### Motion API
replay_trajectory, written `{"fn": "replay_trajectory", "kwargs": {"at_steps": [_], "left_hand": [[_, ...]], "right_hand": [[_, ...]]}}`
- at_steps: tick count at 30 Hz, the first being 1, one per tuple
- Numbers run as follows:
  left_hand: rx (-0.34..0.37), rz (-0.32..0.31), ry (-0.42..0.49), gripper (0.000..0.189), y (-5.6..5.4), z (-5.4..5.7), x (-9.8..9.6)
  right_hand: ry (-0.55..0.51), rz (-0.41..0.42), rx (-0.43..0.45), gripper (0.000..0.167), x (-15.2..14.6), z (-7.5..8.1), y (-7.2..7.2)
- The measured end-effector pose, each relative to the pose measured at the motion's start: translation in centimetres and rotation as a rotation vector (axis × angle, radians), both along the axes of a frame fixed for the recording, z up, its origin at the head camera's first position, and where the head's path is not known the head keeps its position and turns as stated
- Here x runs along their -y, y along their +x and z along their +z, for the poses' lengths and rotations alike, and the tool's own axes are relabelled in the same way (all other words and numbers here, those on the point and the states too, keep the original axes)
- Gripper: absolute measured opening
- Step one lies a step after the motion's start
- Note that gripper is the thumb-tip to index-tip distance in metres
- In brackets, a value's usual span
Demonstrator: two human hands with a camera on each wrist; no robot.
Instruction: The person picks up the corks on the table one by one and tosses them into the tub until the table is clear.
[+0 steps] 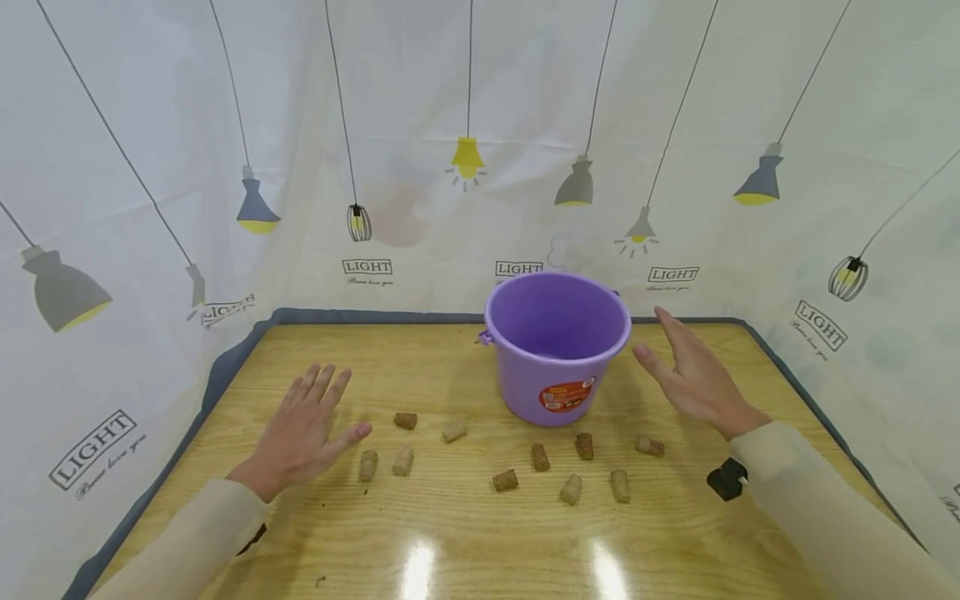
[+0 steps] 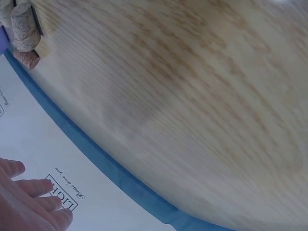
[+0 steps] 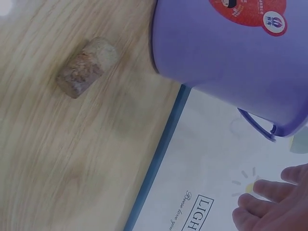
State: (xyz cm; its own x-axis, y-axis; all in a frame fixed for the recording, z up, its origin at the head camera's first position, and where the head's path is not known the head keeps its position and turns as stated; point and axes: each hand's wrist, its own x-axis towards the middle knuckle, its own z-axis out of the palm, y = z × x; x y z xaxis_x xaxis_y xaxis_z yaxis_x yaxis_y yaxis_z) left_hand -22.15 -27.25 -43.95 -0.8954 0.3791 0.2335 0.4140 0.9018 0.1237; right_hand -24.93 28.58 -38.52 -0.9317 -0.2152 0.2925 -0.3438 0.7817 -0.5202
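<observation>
Above the left part of the wooden table, my left hand [image 1: 303, 433] is held with fingers straight and nothing in it. Nearest to it are a pale cork [image 1: 368, 466], another pale cork [image 1: 402, 461] and a brown cork [image 1: 406, 421]. My right hand [image 1: 697, 379] is raised just right of the purple bucket [image 1: 513, 379], fingers extended, apart from it and holding nothing. A two-toned cork [image 3: 86, 67] lies below that hand, beside the bucket. Several more corks, such as a brown cork [image 1: 506, 480], are scattered in front of the bucket. The bucket stands upright with a red label.
The wooden table [image 1: 480, 542] has a dark blue edging [image 1: 360, 317]. White cloth [image 1: 420, 100] printed with lamps surrounds it at the back and both sides. A small black device [image 1: 726, 480] sits at the right wrist.
</observation>
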Motion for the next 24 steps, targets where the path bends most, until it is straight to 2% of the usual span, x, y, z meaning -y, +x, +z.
{"fn": "replay_trajectory", "kwargs": {"at_steps": [8,15,24], "left_hand": [[0.007,-0.003,0.035,0.092,0.0,-0.2,0.0],[-0.005,-0.004,0.046,0.093,-0.2,-0.3,-0.3],[0.018,-0.011,0.069,0.092,0.2,-0.2,-0.7]], "right_hand": [[-0.026,-0.003,0.001,0.078,0.8,0.5,-0.4],[-0.089,0.015,-0.015,0.074,1.7,0.6,-1.1],[-0.159,0.021,-0.018,0.072,2.7,0.4,-1.9]]}}
